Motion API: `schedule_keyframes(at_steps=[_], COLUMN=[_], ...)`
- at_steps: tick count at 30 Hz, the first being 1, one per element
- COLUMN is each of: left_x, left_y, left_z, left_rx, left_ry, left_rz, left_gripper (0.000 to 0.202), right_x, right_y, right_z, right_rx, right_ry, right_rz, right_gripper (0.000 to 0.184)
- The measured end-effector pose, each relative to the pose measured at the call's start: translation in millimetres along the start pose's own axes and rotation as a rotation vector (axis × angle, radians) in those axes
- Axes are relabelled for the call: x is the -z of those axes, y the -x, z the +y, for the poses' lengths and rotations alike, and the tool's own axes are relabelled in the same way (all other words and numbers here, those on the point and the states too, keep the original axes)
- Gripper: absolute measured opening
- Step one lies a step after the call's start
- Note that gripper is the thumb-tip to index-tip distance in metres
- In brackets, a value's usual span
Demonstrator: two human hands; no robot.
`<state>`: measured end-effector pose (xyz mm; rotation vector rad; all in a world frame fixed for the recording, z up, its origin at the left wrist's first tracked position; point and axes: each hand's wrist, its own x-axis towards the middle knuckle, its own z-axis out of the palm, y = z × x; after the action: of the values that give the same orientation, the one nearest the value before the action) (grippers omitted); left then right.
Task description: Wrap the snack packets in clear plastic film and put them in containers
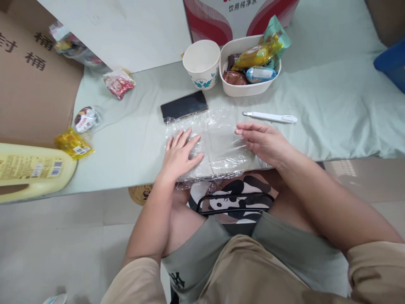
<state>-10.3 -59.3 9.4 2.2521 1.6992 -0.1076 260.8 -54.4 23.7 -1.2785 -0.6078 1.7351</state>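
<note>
A sheet or bag of clear, crinkled plastic (220,147) lies on the pale green cloth near the front edge, its lower border hanging a little over. My left hand (177,158) rests flat on its left part, fingers spread. Over the right part is my right hand (267,142), palm turned inward, fingers loosely stretched and slightly curved; I see nothing held, and cannot tell whether the fingertips touch the plastic. Just behind the sheet lie a dark phone (184,106) and, to the right, a white utility knife (270,117).
A paper cup (201,63) and a white tub (249,89) of wrapped snacks stand at the back, before a red and white carton (240,19). Snack packets (118,83) and a yellow jug (34,169) are at left. A blue object (392,65) is far right.
</note>
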Motion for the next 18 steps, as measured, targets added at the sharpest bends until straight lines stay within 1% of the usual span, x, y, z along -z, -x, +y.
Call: schedule_keyframes(at_steps=[2,7,11,15,18], left_x=[0.0,0.8,1.8,1.4,0.4], left_y=[0.1,-0.2,0.1,0.3,0.0], left_z=[-0.1,-0.7,-0.6,-1.0,-1.6], left_rx=[-0.001,0.000,0.001,-0.003,-0.005], left_ry=[0.001,0.001,-0.004,-0.007,-0.008], left_rz=[0.000,-0.007,-0.011,-0.010,-0.004], left_gripper=[0.061,0.061,0.061,0.061,0.060], right_x=[2.7,8.2,10.9,10.1,8.6], right_y=[-0.2,0.1,-1.2,-1.1,-0.3], right_z=[0.5,-5.3,-10.0,-7.2,-6.1], right_rx=[0.034,-0.011,0.062,0.134,0.075], right_ry=[0.001,0.005,-0.010,0.083,0.152], right_rz=[0.022,0.069,0.127,0.163,0.141], right_gripper=[0.017,0.019,0.021,0.020,0.024])
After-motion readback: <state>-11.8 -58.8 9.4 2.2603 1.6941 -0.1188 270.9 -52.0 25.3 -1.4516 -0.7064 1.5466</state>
